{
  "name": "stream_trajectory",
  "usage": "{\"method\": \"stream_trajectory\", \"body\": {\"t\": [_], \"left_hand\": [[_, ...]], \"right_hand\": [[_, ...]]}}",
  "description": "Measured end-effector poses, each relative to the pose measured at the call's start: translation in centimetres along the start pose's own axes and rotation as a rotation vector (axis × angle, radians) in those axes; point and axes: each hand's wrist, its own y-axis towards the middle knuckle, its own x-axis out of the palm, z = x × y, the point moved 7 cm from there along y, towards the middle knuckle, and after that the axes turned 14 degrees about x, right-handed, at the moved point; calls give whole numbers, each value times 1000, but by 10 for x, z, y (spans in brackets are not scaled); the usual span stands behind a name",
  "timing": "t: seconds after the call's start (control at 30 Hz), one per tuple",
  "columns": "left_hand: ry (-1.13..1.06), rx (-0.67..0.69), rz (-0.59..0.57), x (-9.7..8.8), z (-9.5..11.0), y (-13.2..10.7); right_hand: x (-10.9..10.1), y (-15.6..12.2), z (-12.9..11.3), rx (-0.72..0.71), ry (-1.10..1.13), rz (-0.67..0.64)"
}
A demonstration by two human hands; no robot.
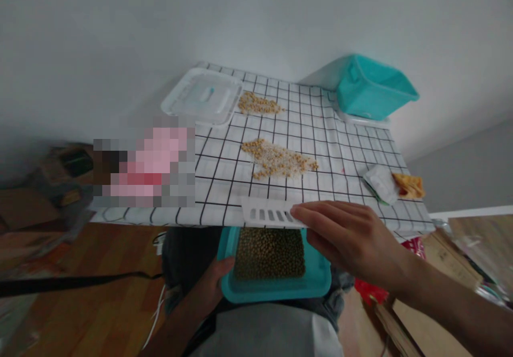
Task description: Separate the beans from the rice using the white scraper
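My left hand (214, 282) grips the left rim of a teal tray (276, 287) full of greenish-brown beans (269, 253), held just below the table's near edge. My right hand (348, 234) rests its fingers on a white slotted plastic piece (266, 212) that lies at the edge of the table (340, 148), above the tray. Two loose piles of yellow beans mixed with pale grains lie on the checked cloth, one in the middle (280, 159) and one further back (258, 103).
A clear plastic lid (202, 96) lies at the back left. A teal tub (371, 87) stands at the back right on a white lid. A crumpled white wrapper (380, 183) and an orange packet (409, 185) lie at the right edge. Cardboard boxes sit on the floor.
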Motion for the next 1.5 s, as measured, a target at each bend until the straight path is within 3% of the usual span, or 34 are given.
{"method": "stream_trajectory", "body": {"t": [0.17,0.33,0.53,0.73,0.87,1.07,1.5], "left_hand": [[-5,-87,14,-1,-1,-7],[-58,-34,41,1,5,-7],[-61,-23,91,2,4,-6],[-79,-51,41,5,4,-5],[-58,-46,12,4,3,-4],[-56,-65,12,3,-4,-3],[-70,-58,-51,14,-8,-1]], "right_hand": [[0,16,24,57,-84,22],[-11,23,52,193,-136,94],[-34,44,54,251,-129,227],[-19,68,55,219,-149,141],[-10,59,48,160,-172,85],[-14,34,30,68,-170,57],[-33,-18,35,127,-126,121]]}}
